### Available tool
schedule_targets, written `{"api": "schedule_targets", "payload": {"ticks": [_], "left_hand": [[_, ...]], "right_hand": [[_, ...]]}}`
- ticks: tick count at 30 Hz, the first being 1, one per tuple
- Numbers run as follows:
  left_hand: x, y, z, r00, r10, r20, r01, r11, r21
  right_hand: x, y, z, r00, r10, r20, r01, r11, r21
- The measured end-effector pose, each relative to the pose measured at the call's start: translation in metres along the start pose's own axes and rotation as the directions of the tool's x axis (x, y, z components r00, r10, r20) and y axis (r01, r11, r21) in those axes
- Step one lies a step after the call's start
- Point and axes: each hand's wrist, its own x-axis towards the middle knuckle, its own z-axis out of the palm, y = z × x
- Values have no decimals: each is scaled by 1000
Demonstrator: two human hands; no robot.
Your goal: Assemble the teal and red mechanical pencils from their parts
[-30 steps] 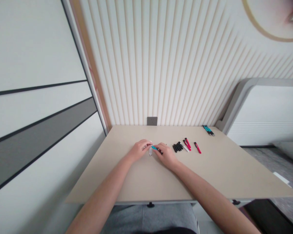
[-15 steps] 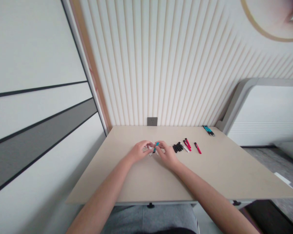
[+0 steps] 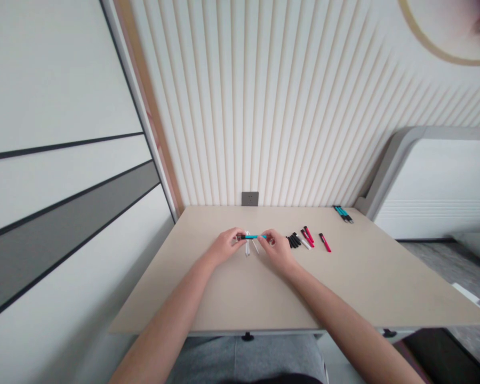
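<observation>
A blue pen point(image 3: 255, 237) with a black end lies level between my two hands, just above the table. My left hand point(image 3: 226, 244) pinches its black left end. The fingers of my right hand point(image 3: 278, 248) are closed on its blue right end. Beneath the pen, several thin white sticks point(image 3: 247, 248), perhaps pen refills, rest on the table. Right beside my right hand lie several short black pieces point(image 3: 294, 241) that look like pen caps or grips, partly hidden by the hand.
A white pen-like tube point(image 3: 305, 244) and several red and black pen parts point(image 3: 309, 234) lie to the right on the table point(image 3: 224, 298). One red piece point(image 3: 325, 242) sits apart. Blue and black pens point(image 3: 343, 214) are at the back right corner. A wall socket point(image 3: 250, 199) is behind.
The blue pen has turned from a steep slant to level, lying straight between my hands. My hands have drawn slightly apart, and more of the white sticks shows.
</observation>
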Motion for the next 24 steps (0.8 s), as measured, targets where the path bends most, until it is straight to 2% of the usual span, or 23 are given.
{"api": "schedule_targets", "payload": {"ticks": [7, 13, 24], "left_hand": [[2, -10, -8, 999, 35, 23, -37, 998, 55], [1, -20, -18, 994, -30, -102, 41, 993, 114], [-3, -26, -18, 993, -76, -95, 87, 990, 115]], "right_hand": [[0, 0, -6, 997, -24, 79, 38, 982, -182], [-7, -1, -3, 961, -48, 272, 147, 923, -355], [-12, -4, 3, 972, 2, 237, 113, 874, -473]]}}
